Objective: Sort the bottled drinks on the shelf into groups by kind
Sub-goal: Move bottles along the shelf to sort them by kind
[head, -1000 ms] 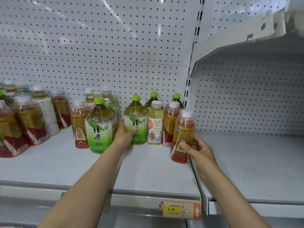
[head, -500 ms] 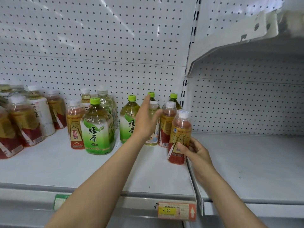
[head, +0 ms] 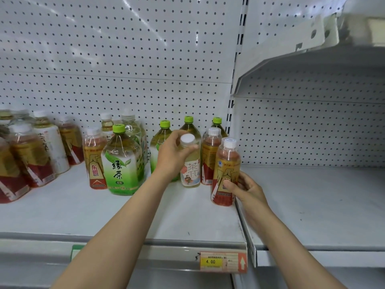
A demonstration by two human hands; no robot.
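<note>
My left hand grips the neck of a pale white-capped tea bottle standing mid-shelf. My right hand holds an amber red-based bottle at the right end of the shelf. A second amber bottle stands just behind it. Green-capped green tea bottles stand around: a large one in front at the left, one partly hidden by my left hand, two at the back. Another amber bottle stands left of the large green one.
More amber and white-labelled bottles crowd the far left of the shelf. A yellow price tag hangs on the front rail. The neighbouring shelf bay on the right lies bare, under an upper shelf. A pegboard wall backs everything.
My left hand let go of the green tea bottle, rose to the right and now grips the white-capped tea bottle. My right hand stays on the amber bottle.
</note>
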